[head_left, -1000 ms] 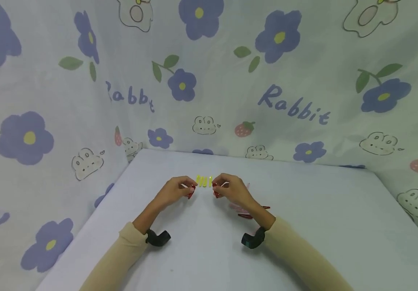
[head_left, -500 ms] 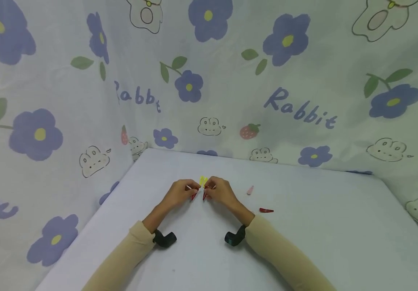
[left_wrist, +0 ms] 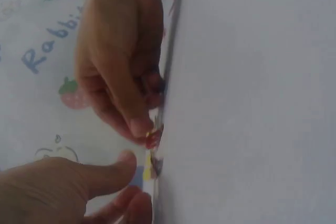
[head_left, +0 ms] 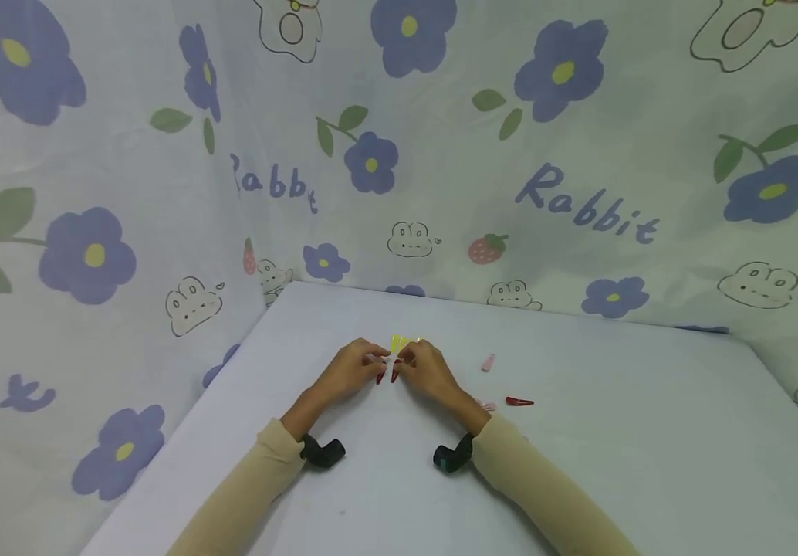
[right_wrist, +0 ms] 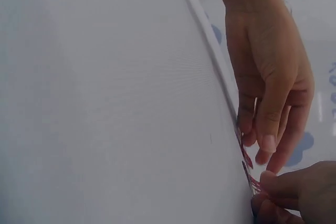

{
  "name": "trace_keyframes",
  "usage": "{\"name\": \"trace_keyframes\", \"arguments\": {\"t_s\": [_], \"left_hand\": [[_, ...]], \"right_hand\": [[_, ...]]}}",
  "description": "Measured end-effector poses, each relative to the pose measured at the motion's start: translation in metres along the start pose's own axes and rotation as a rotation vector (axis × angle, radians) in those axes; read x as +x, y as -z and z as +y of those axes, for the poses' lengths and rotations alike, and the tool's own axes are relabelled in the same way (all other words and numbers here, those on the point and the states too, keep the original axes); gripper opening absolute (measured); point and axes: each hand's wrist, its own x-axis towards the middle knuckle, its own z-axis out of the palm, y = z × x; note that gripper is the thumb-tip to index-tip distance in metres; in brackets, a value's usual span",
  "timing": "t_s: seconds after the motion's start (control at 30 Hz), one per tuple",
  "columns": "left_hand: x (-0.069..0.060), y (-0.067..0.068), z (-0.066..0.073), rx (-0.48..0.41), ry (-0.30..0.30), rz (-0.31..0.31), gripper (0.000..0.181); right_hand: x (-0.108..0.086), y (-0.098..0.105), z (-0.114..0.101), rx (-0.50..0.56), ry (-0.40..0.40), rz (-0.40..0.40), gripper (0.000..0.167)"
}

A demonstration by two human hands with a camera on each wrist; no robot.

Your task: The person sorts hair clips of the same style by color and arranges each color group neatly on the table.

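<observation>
My left hand [head_left: 353, 371] has its fingertips by a red hair clip [head_left: 380, 378] low over the white table; in the left wrist view a gap shows between thumb [left_wrist: 126, 162] and forefinger. Close by on the right, my right hand [head_left: 428, 371] pinches another red hair clip [head_left: 395, 376] between thumb and finger. That pinched clip also shows in the right wrist view. The two red clips stand side by side, a little apart. Just behind the hands lie several yellow hair clips [head_left: 397, 342], partly covered by the fingers.
To the right lie a pink hair clip [head_left: 488, 362], a red hair clip [head_left: 519, 401] and another pink clip [head_left: 486, 405] half behind the right forearm. A patterned cloth wall [head_left: 441, 262] rises at the table's [head_left: 614, 432] back and sides.
Both hands have come closer together, the right one moving left with its red clip. The left hand's thumb and finger have loosened around its clip. The head view has turned slightly left.
</observation>
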Motion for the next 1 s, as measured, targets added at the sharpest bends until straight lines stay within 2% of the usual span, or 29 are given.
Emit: {"name": "trace_keyframes", "arguments": {"t_s": [0.13,0.23,0.37,0.5,0.6,0.73,0.83,1.0], "left_hand": [[-0.001,0.013,-0.002,0.063,0.021,-0.049,0.033],[-0.001,0.018,-0.003,0.111,-0.009,-0.095,0.040],[-0.005,0.016,-0.001,0.155,-0.055,-0.141,0.042],[-0.007,0.010,-0.001,0.146,-0.016,-0.120,0.040],[-0.005,0.004,-0.004,0.126,0.007,-0.090,0.041],[0.000,-0.002,-0.006,0.107,0.039,-0.085,0.041],[0.003,-0.004,-0.006,0.090,0.080,-0.072,0.040],[0.008,-0.003,-0.003,0.072,0.102,-0.060,0.041]], "right_hand": [[-0.002,0.004,-0.001,0.006,-0.011,-0.024,0.023],[-0.003,0.005,0.000,0.003,-0.001,-0.036,0.033],[-0.005,0.002,0.003,-0.030,0.020,-0.071,0.041],[-0.008,-0.002,0.005,-0.044,0.042,-0.082,0.041],[-0.010,-0.003,0.006,-0.036,0.045,-0.062,0.042],[-0.011,-0.004,0.009,-0.023,0.032,-0.051,0.042],[-0.011,-0.005,0.009,-0.016,0.047,-0.035,0.040],[-0.010,-0.003,0.005,-0.019,0.079,-0.008,0.039]]}}
